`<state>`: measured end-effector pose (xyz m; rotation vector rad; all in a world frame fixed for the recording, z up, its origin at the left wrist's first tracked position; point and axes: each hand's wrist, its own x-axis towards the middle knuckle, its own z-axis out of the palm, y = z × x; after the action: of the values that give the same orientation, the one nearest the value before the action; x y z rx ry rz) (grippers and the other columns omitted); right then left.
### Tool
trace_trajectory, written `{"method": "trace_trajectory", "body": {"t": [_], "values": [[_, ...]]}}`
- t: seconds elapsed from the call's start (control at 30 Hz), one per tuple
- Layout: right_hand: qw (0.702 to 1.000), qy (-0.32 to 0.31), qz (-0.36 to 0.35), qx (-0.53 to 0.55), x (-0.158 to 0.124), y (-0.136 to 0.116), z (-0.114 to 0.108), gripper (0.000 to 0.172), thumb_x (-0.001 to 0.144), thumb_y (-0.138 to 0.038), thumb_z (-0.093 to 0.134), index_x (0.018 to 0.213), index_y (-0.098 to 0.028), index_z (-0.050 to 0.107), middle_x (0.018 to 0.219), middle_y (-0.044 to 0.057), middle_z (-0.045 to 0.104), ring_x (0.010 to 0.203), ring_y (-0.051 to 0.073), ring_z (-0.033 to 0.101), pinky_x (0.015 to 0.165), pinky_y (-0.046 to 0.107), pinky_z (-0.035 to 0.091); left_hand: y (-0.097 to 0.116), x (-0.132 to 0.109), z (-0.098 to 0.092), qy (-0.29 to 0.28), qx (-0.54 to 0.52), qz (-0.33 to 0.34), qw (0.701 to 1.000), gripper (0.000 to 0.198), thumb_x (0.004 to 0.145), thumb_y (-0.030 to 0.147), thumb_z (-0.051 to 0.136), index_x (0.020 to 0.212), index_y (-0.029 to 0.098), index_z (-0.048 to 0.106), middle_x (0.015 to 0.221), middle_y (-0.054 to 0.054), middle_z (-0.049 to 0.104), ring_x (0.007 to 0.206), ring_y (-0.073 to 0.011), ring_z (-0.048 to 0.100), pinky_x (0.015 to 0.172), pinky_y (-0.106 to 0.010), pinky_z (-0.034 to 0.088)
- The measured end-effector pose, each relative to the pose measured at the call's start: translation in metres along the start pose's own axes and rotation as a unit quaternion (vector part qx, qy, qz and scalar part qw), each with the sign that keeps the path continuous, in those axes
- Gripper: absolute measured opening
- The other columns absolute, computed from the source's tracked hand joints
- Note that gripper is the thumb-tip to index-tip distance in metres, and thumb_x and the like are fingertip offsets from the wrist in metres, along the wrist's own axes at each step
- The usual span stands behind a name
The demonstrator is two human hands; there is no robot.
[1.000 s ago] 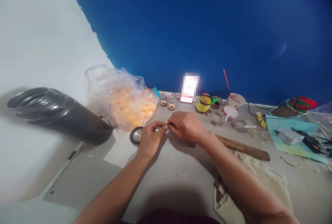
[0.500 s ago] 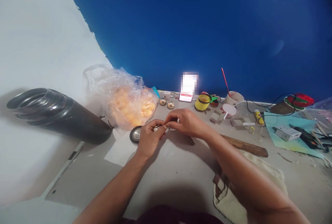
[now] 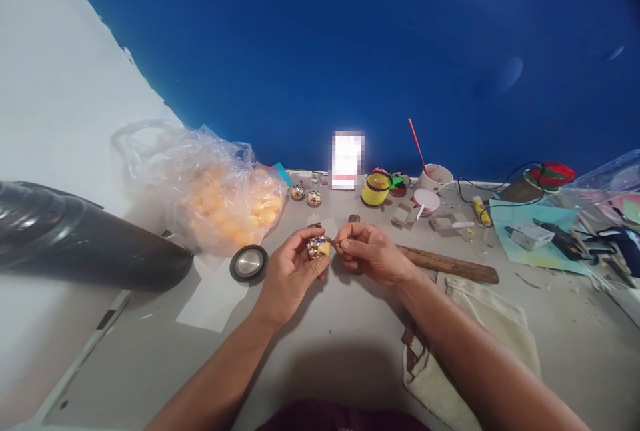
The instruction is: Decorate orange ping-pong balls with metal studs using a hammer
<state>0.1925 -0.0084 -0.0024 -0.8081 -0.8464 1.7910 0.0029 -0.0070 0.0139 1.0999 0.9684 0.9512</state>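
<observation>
Yellow-patched ball (image 3: 320,248) | held by left hand (image 3: 290,274) | more exposed than before

The ball (image 3: 319,248) is mottled with silver and dark patches on one part, and on the other part it is plain pale yellow. The wall (image 3: 280,51) is deep blue. The cup (image 3: 374,194) is bright yellow, the stick (image 3: 450,264) is brown, and the lid (image 3: 249,262) is black with a silver centre.
</observation>
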Motion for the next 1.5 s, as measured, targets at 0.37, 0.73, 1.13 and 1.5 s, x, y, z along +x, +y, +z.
{"method": "trace_trajectory", "body": {"t": [0.37, 0.73, 1.13, 1.5], "values": [[1.0, -0.011, 0.009, -0.003, 0.002, 0.009, -0.005, 0.027, 0.071, -0.036, 0.089, 0.079, -0.017, 0.07, 0.071, -0.001, 0.06, 0.056, 0.007, 0.043, 0.051, 0.021, 0.032, -0.004, 0.001, -0.004, 0.015, 0.002, -0.038, 0.999, 0.055, 0.066, 0.027, 0.087, 0.118, 0.016, 0.071, 0.084, -0.002, 0.072, 0.067, -0.0118, 0.06, 0.053, -0.021, 0.052], [0.999, 0.037, 0.026, -0.025, 0.002, 0.009, -0.004, 0.03, 0.067, -0.034, 0.091, 0.082, -0.017, 0.072, 0.069, -0.001, 0.065, 0.053, 0.006, 0.049, 0.05, 0.019, 0.034, -0.001, 0.0, -0.007, 0.005, -0.058, -0.06, 0.996, 0.062, 0.065, 0.02, 0.089, 0.124, 0.017, 0.069, 0.088, -0.003, 0.071, 0.071, -0.0114, 0.06, 0.058, -0.021, 0.053], [0.999, 0.039, 0.028, -0.022, 0.0, 0.008, 0.001, 0.03, 0.066, -0.037, 0.092, 0.077, -0.017, 0.072, 0.067, -0.002, 0.064, 0.052, 0.005, 0.048, 0.049, 0.019, 0.033, -0.011, -0.005, -0.014, -0.025, -0.034, -0.039, 0.998, 0.047, 0.084, 0.026, 0.073, 0.13, 0.019, 0.066, 0.087, -0.005, 0.07, 0.073, -0.0138, 0.061, 0.063, -0.025, 0.051], [0.994, 0.086, 0.009, -0.063, -0.002, 0.008, 0.012, 0.03, 0.06, -0.037, 0.093, 0.073, -0.017, 0.075, 0.067, -0.001, 0.066, 0.054, 0.006, 0.048, 0.052, 0.02, 0.037, -0.005, -0.01, -0.006, 0.016, 0.121, 0.02, 0.992, 0.044, 0.084, 0.028, 0.07, 0.126, 0.019, 0.069, 0.088, -0.002, 0.068, 0.064, -0.0107, 0.056, 0.058, -0.023, 0.05]]}}
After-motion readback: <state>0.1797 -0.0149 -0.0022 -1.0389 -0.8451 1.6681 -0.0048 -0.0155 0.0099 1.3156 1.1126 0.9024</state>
